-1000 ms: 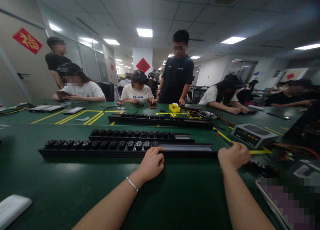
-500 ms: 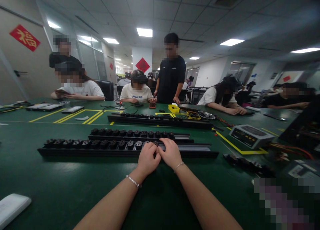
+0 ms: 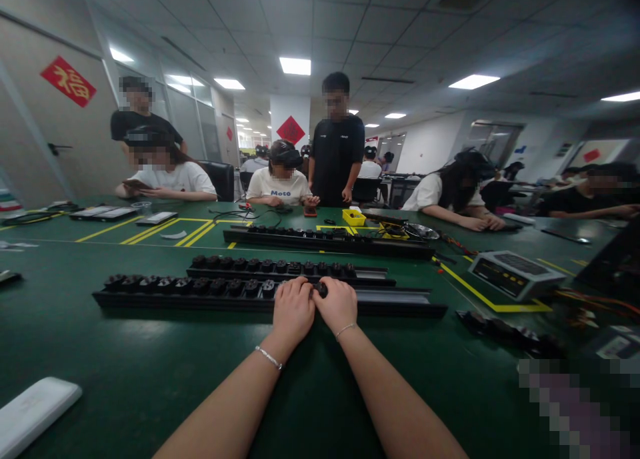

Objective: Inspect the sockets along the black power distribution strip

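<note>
A long black track rail (image 3: 400, 309) lies across the green table in front of me, with a row of round black socket modules (image 3: 217, 286) along its left and middle part. Bent over the rail's near edge are the fingers of my left hand (image 3: 294, 310); what lies beneath their tips is hidden. My right hand (image 3: 338, 307) is closed around a small round black socket module (image 3: 322, 290), its thumb side against my left hand. Right of my hands, the rail's pale inner channel shows. Just behind lies a second rail (image 3: 375, 280) with similar modules.
A third black rail (image 3: 330, 244) lies farther back, near a yellow bin (image 3: 353, 217). To the right are a grey power supply box (image 3: 517, 272) and a dark strip of parts (image 3: 507, 332). A white object (image 3: 40, 412) is at lower left. Several people sit or stand opposite.
The view has shifted slightly, so the scene sits farther right. My right fingers have curled in, and the black module now shows between them. The left hand stays at the rail.
</note>
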`<state>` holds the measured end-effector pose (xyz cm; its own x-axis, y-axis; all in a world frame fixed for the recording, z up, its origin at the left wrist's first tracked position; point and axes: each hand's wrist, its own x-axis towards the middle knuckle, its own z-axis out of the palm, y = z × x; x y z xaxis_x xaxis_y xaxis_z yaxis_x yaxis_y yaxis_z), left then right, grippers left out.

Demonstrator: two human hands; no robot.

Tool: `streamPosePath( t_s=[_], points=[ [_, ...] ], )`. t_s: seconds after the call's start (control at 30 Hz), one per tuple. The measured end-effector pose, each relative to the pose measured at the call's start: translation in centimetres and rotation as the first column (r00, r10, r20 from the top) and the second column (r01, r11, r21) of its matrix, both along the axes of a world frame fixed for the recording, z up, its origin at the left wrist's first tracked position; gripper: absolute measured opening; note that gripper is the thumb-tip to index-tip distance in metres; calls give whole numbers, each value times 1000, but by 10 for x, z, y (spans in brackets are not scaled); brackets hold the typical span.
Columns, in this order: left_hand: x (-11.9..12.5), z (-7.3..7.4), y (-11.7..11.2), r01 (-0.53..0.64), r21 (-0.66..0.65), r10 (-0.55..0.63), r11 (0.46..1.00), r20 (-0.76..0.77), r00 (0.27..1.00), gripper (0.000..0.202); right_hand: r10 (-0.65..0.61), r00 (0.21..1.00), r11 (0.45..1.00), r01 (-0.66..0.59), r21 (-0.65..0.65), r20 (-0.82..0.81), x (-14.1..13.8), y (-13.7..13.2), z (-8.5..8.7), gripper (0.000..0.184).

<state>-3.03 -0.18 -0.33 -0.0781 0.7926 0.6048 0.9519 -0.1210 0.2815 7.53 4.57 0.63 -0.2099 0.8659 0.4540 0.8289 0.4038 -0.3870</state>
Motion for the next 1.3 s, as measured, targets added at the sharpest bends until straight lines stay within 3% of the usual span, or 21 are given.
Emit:
streamPosePath(
  t_s=[0.57, 1.3],
  points=[
    [4, -2, -1, -72, 72, 84, 995, -189, 978, 24, -31, 1000, 1000, 31, 4, -5, 2, 1, -2, 20],
    [4, -2, 0, -79, 57, 88, 995, -193, 977, 22, -91, 996, 995, 91, -34, 6, 2, 5, 1, 16]
  ],
)
